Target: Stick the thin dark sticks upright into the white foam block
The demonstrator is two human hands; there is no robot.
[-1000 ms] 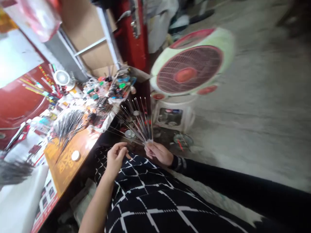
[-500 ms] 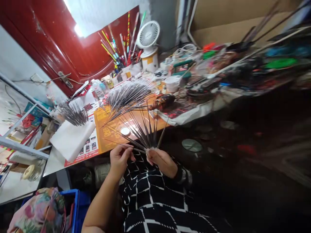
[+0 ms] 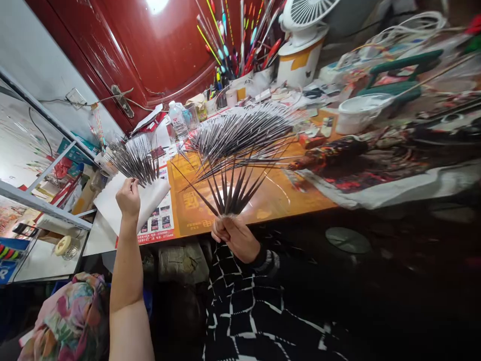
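My right hand (image 3: 236,236), at the table's front edge, is closed around the lower ends of several dark tapered sticks (image 3: 231,193), whose thin tips fan upward. My left hand (image 3: 129,196) reaches to the left, its fingers pinched at the edge of a white foam block (image 3: 156,193). A dark stick seems to be in that pinch, though it blends with the others behind it. Many similar sticks (image 3: 137,158) stand upright in the foam, close together. A large heap of such sticks (image 3: 240,130) lies at the back of the table.
An orange-brown board (image 3: 191,220) covers the middle of the table (image 3: 98,240). Behind stand a plastic bottle (image 3: 177,120), pots of coloured floats (image 3: 240,82) and a white fan (image 3: 306,20). A white tub (image 3: 363,113) and clutter lie right. A metal rack (image 3: 48,200) is left.
My left hand has moved from beside my right hand, leftward to the foam block. My right hand still grips its fan of sticks. The view has shifted closer to the table.
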